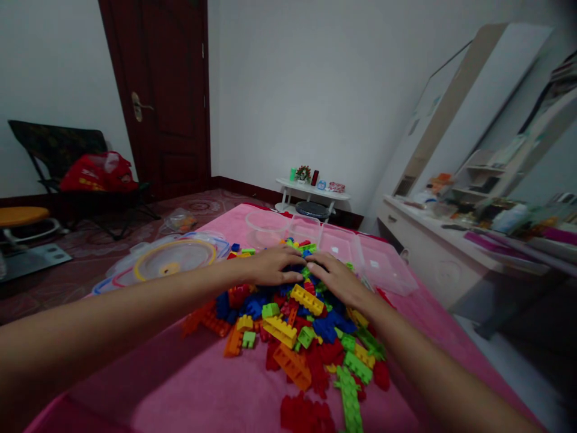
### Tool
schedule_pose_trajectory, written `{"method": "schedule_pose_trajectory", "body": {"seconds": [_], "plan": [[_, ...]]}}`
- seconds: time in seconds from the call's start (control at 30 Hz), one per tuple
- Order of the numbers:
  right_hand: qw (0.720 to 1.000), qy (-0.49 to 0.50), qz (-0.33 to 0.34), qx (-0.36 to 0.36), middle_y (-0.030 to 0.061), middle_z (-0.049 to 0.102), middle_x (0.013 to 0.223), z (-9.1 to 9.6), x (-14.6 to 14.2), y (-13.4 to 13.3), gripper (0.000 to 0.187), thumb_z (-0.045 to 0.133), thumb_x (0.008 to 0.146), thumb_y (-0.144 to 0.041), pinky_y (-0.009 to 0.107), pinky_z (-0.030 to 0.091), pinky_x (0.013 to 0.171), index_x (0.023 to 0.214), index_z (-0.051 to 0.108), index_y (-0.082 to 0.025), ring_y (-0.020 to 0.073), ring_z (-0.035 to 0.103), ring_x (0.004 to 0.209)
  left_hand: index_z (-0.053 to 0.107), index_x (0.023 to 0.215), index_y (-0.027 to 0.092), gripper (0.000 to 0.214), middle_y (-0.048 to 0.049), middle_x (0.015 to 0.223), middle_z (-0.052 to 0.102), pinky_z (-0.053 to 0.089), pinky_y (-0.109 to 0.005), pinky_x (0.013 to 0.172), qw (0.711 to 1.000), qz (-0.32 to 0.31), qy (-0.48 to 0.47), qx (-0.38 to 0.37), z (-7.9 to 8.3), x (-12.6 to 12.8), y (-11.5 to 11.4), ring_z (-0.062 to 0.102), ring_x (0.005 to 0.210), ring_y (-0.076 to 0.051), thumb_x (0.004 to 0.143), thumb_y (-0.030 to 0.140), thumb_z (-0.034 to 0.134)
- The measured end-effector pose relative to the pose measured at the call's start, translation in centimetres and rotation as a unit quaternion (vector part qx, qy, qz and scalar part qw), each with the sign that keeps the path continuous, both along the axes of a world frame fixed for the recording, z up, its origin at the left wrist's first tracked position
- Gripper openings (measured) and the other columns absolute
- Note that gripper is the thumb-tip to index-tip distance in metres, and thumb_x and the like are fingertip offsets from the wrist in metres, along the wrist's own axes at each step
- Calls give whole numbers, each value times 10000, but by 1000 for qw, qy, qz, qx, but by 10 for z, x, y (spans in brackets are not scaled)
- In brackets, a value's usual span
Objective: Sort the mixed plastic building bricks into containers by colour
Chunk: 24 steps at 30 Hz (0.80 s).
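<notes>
Now the left hand (277, 264) and right hand (336, 275) lie over blocks (280, 331) heaped on pink cloth (180, 385), fingers (292, 277) bent, any grip impossible to tell; low, gentle strokes should limit scattering.

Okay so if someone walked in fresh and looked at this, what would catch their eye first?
Probably the heap of bright toy bricks in the middle of the pink cloth, with the left hand and right hand resting on its far part. Next, perhaps, the clear plastic containers beyond the heap, and the red bag on the chair at far left.
</notes>
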State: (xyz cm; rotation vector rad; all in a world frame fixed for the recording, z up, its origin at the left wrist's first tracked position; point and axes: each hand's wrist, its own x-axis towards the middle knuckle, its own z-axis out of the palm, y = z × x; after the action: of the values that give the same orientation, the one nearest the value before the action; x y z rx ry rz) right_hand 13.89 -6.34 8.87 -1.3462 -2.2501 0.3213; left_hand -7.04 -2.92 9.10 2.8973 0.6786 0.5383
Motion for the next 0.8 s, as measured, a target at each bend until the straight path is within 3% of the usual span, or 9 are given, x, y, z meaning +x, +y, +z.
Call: {"method": "schedule_pose_trajectory", "body": {"seconds": [0.13,0.3,0.37,0.47,0.63,0.8], "plan": [[999,-21,26,-15,70,531,1332,2,7,-48,432,410,917,-446,406,347,1064,1270,529,-227,206,477,1231,460,1355,223,539,-125,1443,397,324,-407,1075,1000,-6,15,-2,9,-33,-42,395,1306,-264,895,503,442],[996,-71,-28,48,59,307,1508,-19,27,-94,572,457,876,-506,509,266,1103,1404,387,-298,270,285,1376,245,1462,299,851,-120,1546,165,332,-497,1054,992,121,40,6,20,-88,-77,307,1348,-361,752,659,547],[992,-97,-33,79,75,267,1524,-33,33,-113,670,509,833,-528,545,297,1075,1439,329,-304,314,270,1378,184,1477,305,961,-141,1549,136,349,-529,1028,979,192,68,-16,14,-109,-91,300,1343,-398,693,710,563],[986,-131,-30,98,96,200,1544,-54,34,-137,837,571,755,-581,596,345,1020,1474,245,-303,379,241,1377,134,1484,327,1007,-141,1558,82,348,-554,1021,968,225,100,-58,-8,-129,-116,258,1357,-421,669,727,569],[984,-140,-69,88,67,115,1565,-69,18,-140,779,542,790,-558,597,316,1043,1469,251,-313,366,164,1402,111,1488,324,1020,-131,1565,-29,321,-551,1047,969,219,85,-79,-44,-119,-137,173,1385,-425,667,743,550],[985,-122,-92,76,59,113,1566,-61,-10,-116,740,583,776,-452,571,239,1095,1445,313,-286,326,124,1418,201,1475,303,1075,-143,1555,67,312,-563,1049,967,246,65,-34,-49,-79,-113,227,1361,-438,589,784,574]]}}
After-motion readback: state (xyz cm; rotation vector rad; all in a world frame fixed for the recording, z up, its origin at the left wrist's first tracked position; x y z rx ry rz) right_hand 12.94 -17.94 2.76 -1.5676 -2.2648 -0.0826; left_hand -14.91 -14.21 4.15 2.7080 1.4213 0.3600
